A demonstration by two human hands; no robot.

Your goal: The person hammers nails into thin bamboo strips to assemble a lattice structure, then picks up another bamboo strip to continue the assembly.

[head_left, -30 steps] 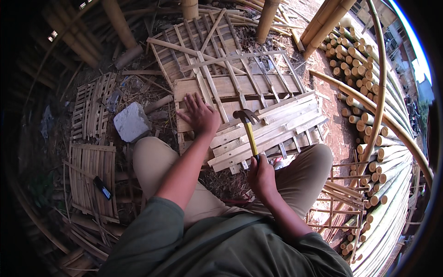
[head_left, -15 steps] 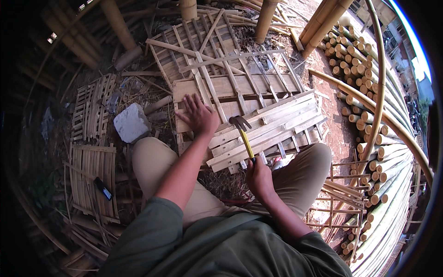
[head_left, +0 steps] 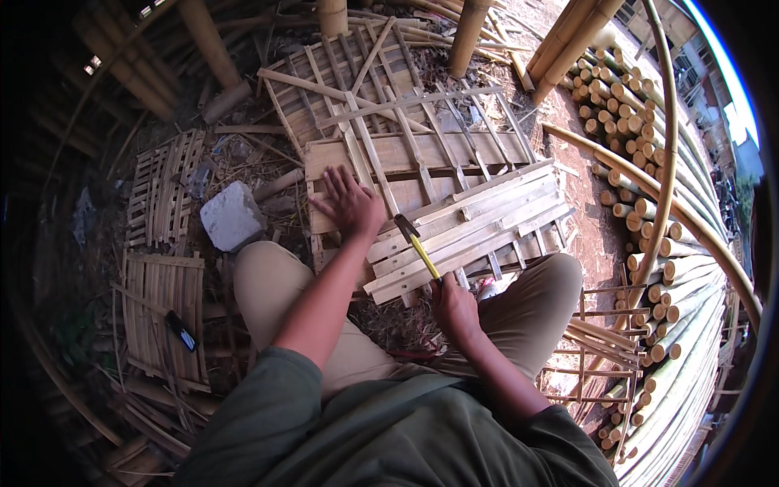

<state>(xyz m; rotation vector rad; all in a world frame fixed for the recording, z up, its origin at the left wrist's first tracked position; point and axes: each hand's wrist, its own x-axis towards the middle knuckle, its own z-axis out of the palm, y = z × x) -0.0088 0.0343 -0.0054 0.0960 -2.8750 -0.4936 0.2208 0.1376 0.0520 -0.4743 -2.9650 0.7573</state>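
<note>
This looks like a bamboo workshop: posts (head_left: 469, 40), cut poles (head_left: 659, 288) stacked at the ground's (head_left: 587, 243) right edge, slatted frames (head_left: 487, 221), a hammer (head_left: 421, 255).

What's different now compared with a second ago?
The hammer has swung: its head moved left and lower in the picture, toward the left end of the pale slats. Nothing was grasped or released; the right hand still grips it, and the left hand stays spread on the boards.

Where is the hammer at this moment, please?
In the head view, the hammer is near the middle, held in the right hand over the pale wooden slats, to the right of the left hand.
</note>
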